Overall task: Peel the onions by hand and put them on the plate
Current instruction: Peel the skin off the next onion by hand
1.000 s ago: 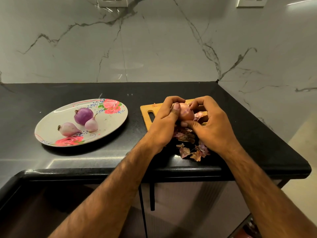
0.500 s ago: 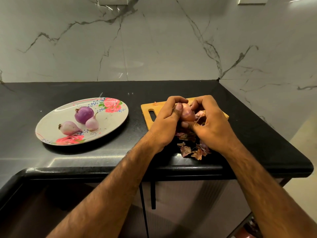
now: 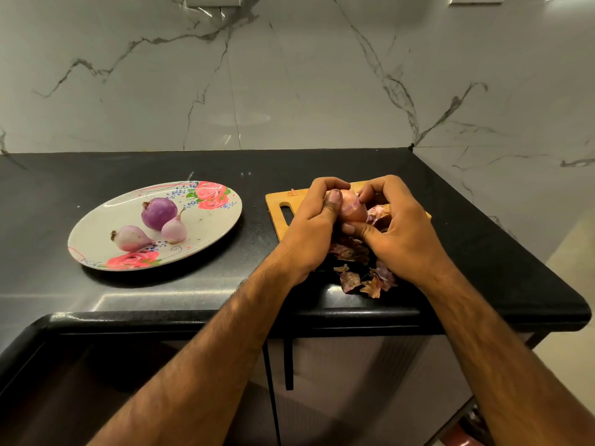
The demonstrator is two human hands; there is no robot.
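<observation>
Firmly, the left hand curls round the onion, thumb pressed on its side; the right hand pinches skin near its top, above the chopping board. Best to steady the bulb and strip downward, dropping skin among the loose peels on the bench. Three peeled onions lie on the plate, well apart leftward.

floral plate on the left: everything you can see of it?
The glossy off-white oval plate with pink rose prints also carries small blue sprigs and green leaves; it looks like ceramic or melamine. It lies flat on the black stone countertop, left of the wooden cutting board, apart from it. It holds a round purple peeled onion and two smaller pale pink peeled onions. Neither the left hand nor the right hand touches it.
</observation>
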